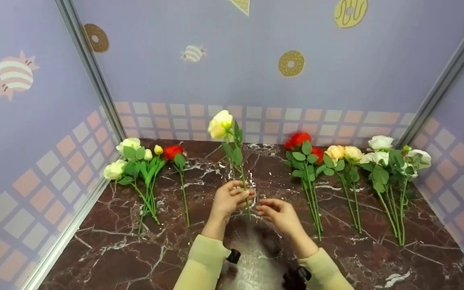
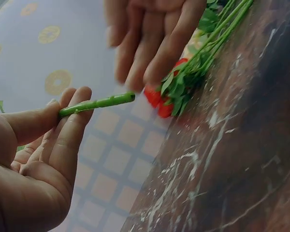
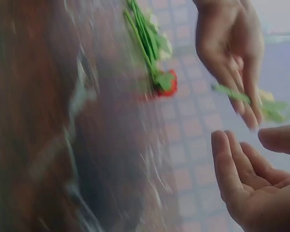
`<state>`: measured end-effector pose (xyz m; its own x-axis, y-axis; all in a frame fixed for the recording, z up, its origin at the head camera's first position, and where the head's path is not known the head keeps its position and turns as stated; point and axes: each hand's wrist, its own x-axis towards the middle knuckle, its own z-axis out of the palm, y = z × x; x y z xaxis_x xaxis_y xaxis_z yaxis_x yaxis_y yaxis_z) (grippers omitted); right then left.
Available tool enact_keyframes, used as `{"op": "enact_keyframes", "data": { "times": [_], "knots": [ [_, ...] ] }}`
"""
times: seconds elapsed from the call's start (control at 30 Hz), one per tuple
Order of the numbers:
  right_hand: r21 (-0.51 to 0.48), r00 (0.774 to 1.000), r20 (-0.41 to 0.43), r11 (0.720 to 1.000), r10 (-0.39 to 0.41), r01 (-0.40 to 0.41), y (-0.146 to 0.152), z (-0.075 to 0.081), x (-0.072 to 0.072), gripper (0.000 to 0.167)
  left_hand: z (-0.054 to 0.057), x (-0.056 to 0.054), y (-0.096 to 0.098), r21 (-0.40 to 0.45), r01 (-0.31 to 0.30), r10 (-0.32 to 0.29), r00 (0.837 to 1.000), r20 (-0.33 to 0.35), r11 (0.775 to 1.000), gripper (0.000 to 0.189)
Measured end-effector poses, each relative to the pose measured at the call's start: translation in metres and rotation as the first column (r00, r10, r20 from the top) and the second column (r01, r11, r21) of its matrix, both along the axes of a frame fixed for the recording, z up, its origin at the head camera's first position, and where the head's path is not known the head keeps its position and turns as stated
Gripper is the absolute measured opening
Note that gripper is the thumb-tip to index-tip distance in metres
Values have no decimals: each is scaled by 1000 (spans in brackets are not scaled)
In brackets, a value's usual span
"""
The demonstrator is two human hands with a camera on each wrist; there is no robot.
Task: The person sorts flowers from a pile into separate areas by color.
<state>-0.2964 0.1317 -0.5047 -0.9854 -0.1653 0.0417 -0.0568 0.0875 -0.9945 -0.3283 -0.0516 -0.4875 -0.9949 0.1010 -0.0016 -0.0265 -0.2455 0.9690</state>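
Observation:
Near the middle of the head view, my left hand (image 1: 228, 200) pinches the green stem of a pale yellow flower (image 1: 220, 125) between thumb and fingers. The bloom points up and away, with several leaves (image 1: 235, 155) below it. In the left wrist view, the cut end of the stem (image 2: 113, 100) sticks out past the fingertips. Just to the right, my right hand (image 1: 281, 215) is raised with loosely bent fingers and nothing in them. A gap shows between its fingertips (image 3: 220, 140) and the stem in the right wrist view.
On the marble-patterned table (image 1: 119, 257), cream flowers (image 1: 129, 161) and a single red flower (image 1: 174, 153) lie at left. To the right lie red flowers (image 1: 298, 141), peach flowers (image 1: 342, 154) and white flowers (image 1: 381, 143). Patterned panels (image 1: 236, 80) enclose the back and sides.

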Motion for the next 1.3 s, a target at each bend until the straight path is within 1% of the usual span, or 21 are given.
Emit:
{"op": "enact_keyframes", "data": {
  "times": [0.1,0.17,0.27,0.4,0.5,0.7,0.8,0.97,1.07,1.17,1.3],
  "knots": [
    [-41,1000,28,999,10,-9,-7,-4,3,38,-2,2,7,13,10,-10,1000,-13,1000,24],
    [-80,999,40,997,15,-12,-12,-7,5,39,-4,3,12,7,7,-6,999,-34,1000,23],
    [-103,999,41,995,0,4,-17,-11,7,37,-7,5,18,-30,-16,13,996,-84,999,22],
    [-98,999,31,994,-42,45,-19,-16,8,29,-10,7,24,-68,-35,26,992,-126,997,21],
    [-100,997,34,993,-66,69,-19,-19,7,23,-11,8,27,-71,-33,23,991,-134,997,20],
    [-97,996,64,993,-61,67,-17,-19,5,13,-13,7,28,-76,-48,34,984,-174,996,22],
    [-89,997,64,995,-45,50,-16,-18,4,13,-13,6,28,-84,-46,32,986,-163,995,23],
    [-80,998,63,996,-23,28,-13,-16,3,13,-11,6,24,-118,-39,24,992,-126,992,26],
    [-77,999,47,997,-6,10,-10,-15,1,13,-9,6,22,-139,-41,25,993,-117,989,29],
    [-96,999,40,995,6,-3,-6,-14,-1,15,-9,5,19,-131,-42,28,994,-110,991,30],
    [-122,998,63,992,-7,15,0,-12,-4,20,-9,2,14,-109,-45,35,995,-96,993,29]
  ]
}}
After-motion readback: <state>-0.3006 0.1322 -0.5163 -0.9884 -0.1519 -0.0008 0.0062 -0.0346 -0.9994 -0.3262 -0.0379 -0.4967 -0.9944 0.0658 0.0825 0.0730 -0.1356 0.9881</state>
